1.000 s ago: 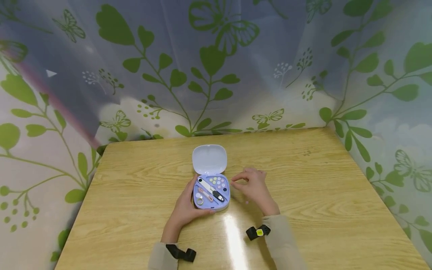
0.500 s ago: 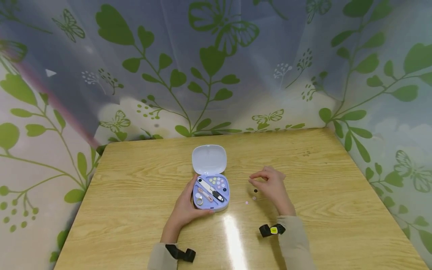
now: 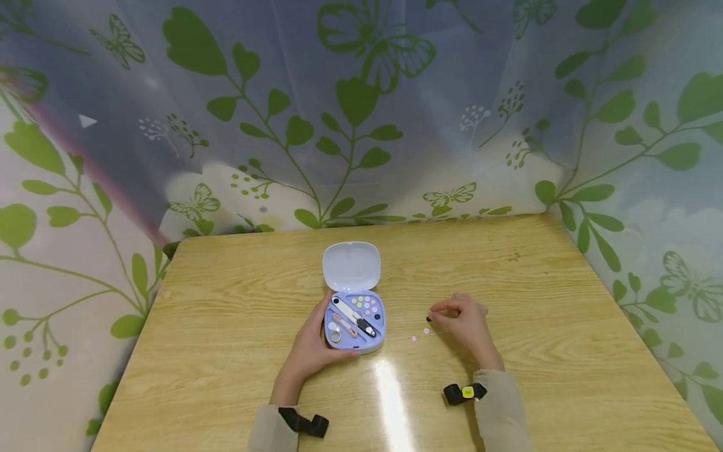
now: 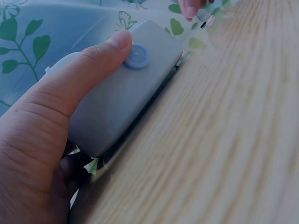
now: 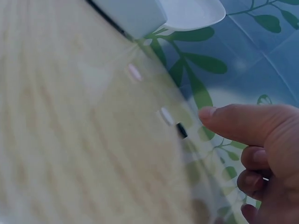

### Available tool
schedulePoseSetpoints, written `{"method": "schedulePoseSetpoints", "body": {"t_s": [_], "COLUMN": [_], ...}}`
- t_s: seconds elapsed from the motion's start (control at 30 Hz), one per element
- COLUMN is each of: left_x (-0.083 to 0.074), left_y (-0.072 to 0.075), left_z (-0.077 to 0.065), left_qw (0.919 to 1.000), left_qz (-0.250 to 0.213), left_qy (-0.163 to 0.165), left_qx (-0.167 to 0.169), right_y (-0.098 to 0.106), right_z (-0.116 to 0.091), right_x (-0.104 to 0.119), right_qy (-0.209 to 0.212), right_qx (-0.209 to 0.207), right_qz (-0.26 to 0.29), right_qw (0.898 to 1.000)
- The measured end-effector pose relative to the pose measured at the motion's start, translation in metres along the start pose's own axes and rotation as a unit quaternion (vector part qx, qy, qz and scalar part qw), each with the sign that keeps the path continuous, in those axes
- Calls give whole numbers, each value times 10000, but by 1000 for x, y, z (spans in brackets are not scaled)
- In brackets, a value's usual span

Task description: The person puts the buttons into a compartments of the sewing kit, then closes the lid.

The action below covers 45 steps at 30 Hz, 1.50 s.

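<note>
My left hand (image 3: 312,342) grips a lavender sewing box (image 3: 369,347), thumb across its front and fingers around the left side. In the left wrist view that thumb presses beside a round knob on the box's front. The white lid (image 3: 351,267) stands raised at the back. Inside lie small buttons (image 3: 367,304), a white tool with a black end (image 3: 351,314), a pink item (image 3: 344,325) and a ring-shaped piece (image 3: 336,336). My right hand (image 3: 465,323) reaches down with thumb and fingertips right at a black button (image 5: 181,130) on the table, holding nothing.
A white button (image 5: 166,116) and a pink button (image 5: 135,72) lie on the wooden table (image 3: 237,351) between the box and my right hand. Behind the table hangs a leaf-patterned curtain (image 3: 271,157).
My right hand has moved right from beside the box, then lowered to the black button on the table. The left hand and the box have stayed in place.
</note>
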State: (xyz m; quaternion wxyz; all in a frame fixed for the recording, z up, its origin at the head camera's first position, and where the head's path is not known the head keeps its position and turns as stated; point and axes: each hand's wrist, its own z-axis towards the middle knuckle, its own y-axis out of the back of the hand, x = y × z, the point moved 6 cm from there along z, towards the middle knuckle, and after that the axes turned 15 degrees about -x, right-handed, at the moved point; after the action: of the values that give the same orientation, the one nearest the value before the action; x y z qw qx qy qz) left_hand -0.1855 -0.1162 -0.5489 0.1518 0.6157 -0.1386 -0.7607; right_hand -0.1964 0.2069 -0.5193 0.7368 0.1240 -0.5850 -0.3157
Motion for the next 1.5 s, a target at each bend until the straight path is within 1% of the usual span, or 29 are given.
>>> {"method": "schedulePoseSetpoints", "body": {"t_s": [0.17, 0.3, 0.37, 0.57, 0.67, 0.8, 0.87, 1.23, 1.5], "left_x": [1, 1, 1, 0, 0, 0, 0, 1, 1], "left_y": [0, -1, -1, -1, -1, 0, 0, 0, 0], "left_z": [0, 0, 0, 0, 0, 0, 0, 0, 0], "left_qw": [10000, 10000, 10000, 10000, 10000, 10000, 10000, 10000, 10000], "left_qz": [52, 56, 42, -47, -73, -43, -23, 19, 20], "left_qy": [24, 29, 25, 23, 15, 26, 58, 5, 11], "left_qx": [26, 33, 38, 21, 38, 58, 60, 34, 26], "right_y": [-7, -8, -8, -8, -7, -6, -6, -6, -6], "right_z": [-5, -8, -9, -11, -13, -13, -13, -12, -11], "right_x": [-13, -19, -20, -19, -14, -9, -8, -11, -9], "right_qy": [-161, -193, -99, 395, 612, 765, 758, 614, 320], "right_qx": [135, 18, -122, -486, -574, -630, -633, -651, -575], "right_qz": [186, 414, 459, 448, 440, 386, 368, 394, 561], "right_qw": [9996, 9990, 9988, 9970, 9955, 9943, 9944, 9952, 9963]}}
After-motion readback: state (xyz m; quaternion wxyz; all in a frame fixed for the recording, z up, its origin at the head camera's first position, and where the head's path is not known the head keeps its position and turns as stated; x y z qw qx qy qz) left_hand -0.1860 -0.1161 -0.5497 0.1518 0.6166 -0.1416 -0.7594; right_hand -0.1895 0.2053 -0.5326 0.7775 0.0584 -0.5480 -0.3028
